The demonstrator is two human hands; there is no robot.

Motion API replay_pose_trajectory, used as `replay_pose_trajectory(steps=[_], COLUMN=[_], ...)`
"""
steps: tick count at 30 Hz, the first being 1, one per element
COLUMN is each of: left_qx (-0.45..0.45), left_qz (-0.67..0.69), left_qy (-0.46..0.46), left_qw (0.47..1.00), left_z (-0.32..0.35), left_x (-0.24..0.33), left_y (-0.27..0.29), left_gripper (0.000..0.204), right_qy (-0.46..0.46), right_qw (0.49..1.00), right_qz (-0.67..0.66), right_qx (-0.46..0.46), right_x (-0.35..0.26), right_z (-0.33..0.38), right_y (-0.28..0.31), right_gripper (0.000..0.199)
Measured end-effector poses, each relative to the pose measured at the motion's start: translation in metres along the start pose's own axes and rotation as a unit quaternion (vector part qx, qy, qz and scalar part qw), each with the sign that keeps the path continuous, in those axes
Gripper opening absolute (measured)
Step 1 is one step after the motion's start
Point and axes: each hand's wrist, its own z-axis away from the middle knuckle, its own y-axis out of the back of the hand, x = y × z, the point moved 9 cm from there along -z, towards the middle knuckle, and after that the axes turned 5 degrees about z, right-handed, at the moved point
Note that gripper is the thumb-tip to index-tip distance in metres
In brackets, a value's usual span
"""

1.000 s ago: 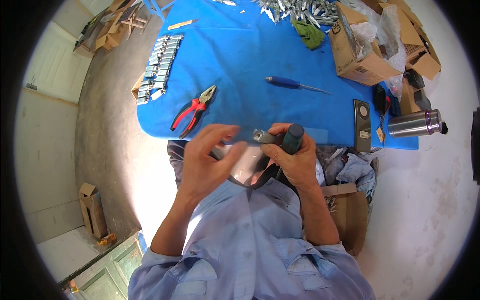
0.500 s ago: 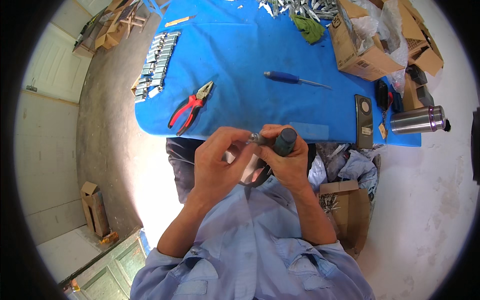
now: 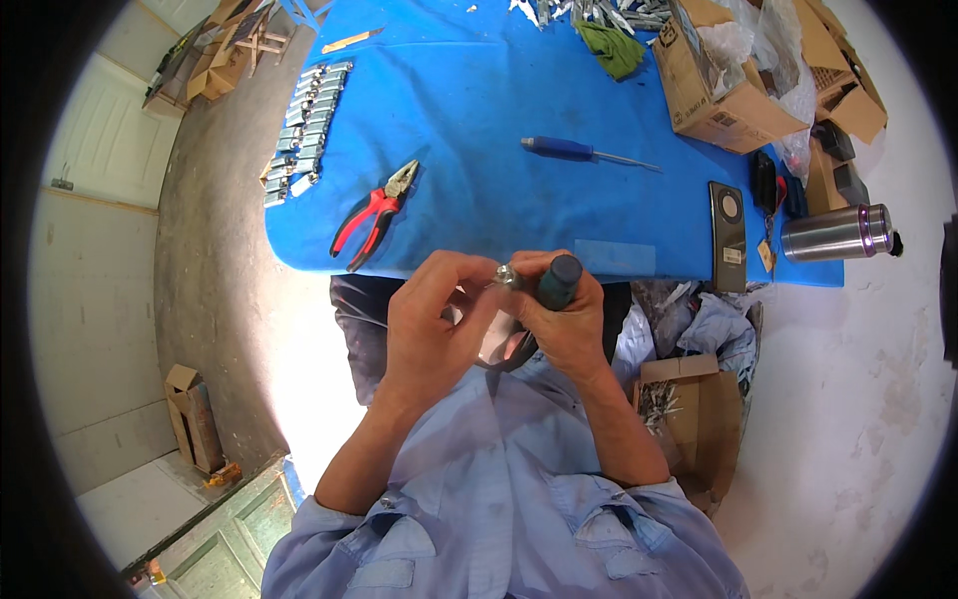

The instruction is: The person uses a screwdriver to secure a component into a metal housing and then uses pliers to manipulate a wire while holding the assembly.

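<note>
In front of my chest, just off the table's near edge, my two hands meet. My left hand (image 3: 434, 324) is closed in a pinch at a small shiny metal part (image 3: 507, 276), whose exact kind I cannot make out. My right hand (image 3: 567, 334) wraps round a dark green tool handle (image 3: 560, 282) with a blunt round end upward; the rest of this tool is hidden. The right thumb and fingers also come up against the metal part. On the blue cloth ahead lie red-and-black pliers (image 3: 375, 215) and a blue-handled screwdriver (image 3: 589, 154).
Rows of metal pieces (image 3: 311, 125) line the table's left edge. More metal pieces (image 3: 599, 12) and a green cloth (image 3: 611, 50) lie at the back. At right stand a cardboard box (image 3: 733, 110), a phone (image 3: 727, 240) and a steel flask (image 3: 838, 236). An open carton (image 3: 704, 419) sits below right.
My right hand and the green handle have shifted slightly left. The shiny metal part shows a little more between my fingers. The whole view has moved slightly.
</note>
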Motion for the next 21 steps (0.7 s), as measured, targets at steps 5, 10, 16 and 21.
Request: replay_pose_trajectory(steps=[5, 10, 16, 21], left_qx=[-0.007, -0.015, -0.001, 0.009], left_qz=[0.081, 0.115, 0.127, 0.121], left_qy=[0.064, 0.086, 0.087, 0.091], left_qw=[0.995, 0.99, 0.988, 0.988], left_z=[0.0, 0.002, 0.004, 0.002], left_x=[-0.011, -0.021, -0.024, -0.022], left_y=[-0.002, -0.004, -0.003, -0.003], left_gripper=[0.016, 0.015, 0.021, 0.031], right_qy=[-0.101, -0.126, -0.143, -0.145], right_qw=[0.994, 0.99, 0.988, 0.988], right_qz=[-0.036, -0.057, -0.066, -0.049], right_qx=[-0.001, -0.004, -0.007, 0.01], right_x=[0.021, 0.028, 0.03, 0.024], right_z=[0.005, 0.006, 0.006, 0.005], right_y=[0.004, 0.002, 0.0, 0.001], right_gripper=[0.032, 0.033, 0.035, 0.035])
